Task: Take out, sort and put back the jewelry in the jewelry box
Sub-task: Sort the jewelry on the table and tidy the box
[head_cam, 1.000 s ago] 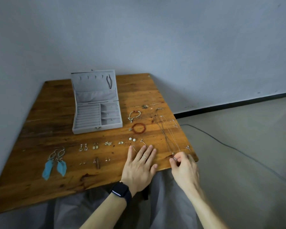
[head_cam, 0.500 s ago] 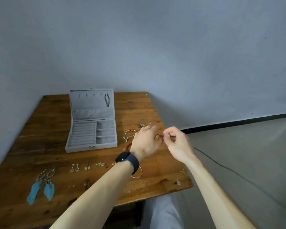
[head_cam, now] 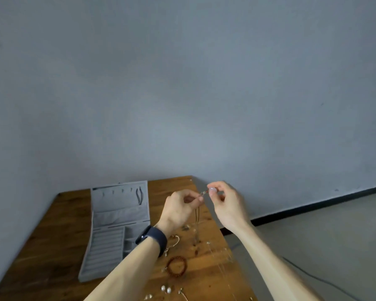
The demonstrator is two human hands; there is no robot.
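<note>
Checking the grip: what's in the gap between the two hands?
Head view: a short piece of the necklace, clasp-like, spans it. The left hand and right hand each pinch an end; the rest hangs below.

The compartments at 3 o'clock in the jewelry box [head_cam: 109,242] are partly hidden by the left forearm [head_cam: 128,270]. The table [head_cam: 52,246] and small pieces [head_cam: 168,290] at 6 o'clock are cut off by the lower edge. The necklace [head_cam: 197,213] fitting pinched between left hand [head_cam: 178,208] and right hand [head_cam: 228,205] is too small to be identified.
</note>
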